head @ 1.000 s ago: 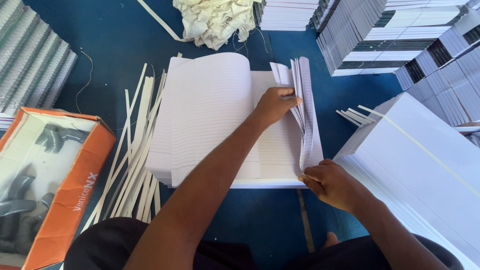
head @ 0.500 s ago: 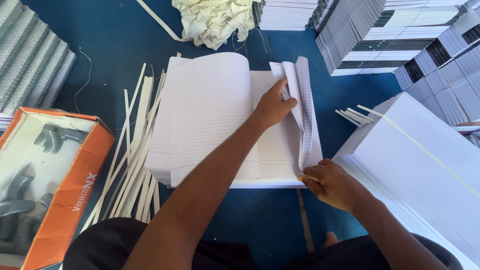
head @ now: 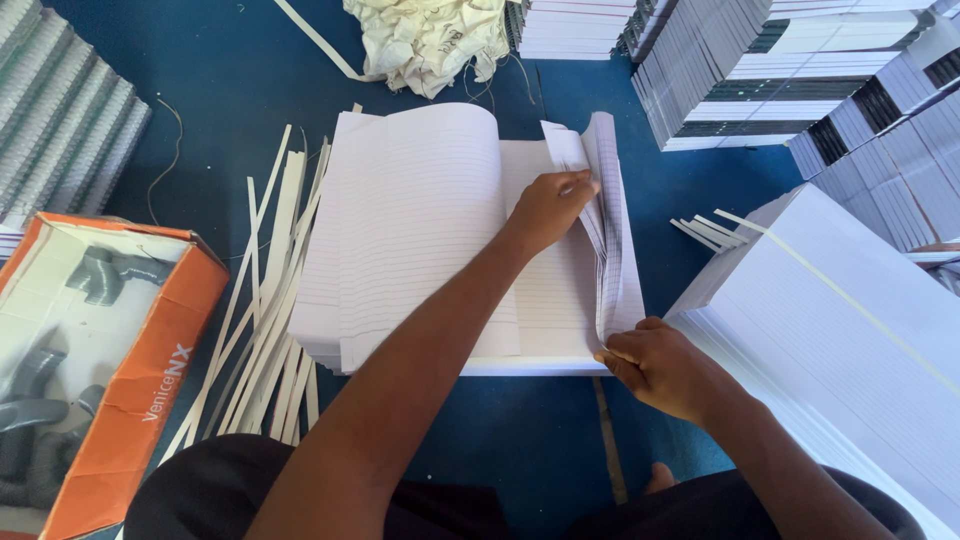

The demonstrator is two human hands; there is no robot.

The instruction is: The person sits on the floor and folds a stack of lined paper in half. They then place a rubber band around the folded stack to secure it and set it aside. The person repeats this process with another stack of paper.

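Mid-count: left hand [head: 548,208] fingers fan ruled sheets [head: 420,220] at the stack's right edge; right hand [head: 658,368] pinches their lower corner; next needs a clean separation.

A blue surface [head: 230,90] is carrying everything — ruled sheets [head: 420,230] lying at its middle, paper strips [head: 265,320] fanning beside them, an orange box [head: 100,370] sitting at the left, crumpled cloth [head: 430,40] resting at the top, and stacks [head: 720,70] crowding the right — one large pile [head: 850,330] lying nearest.
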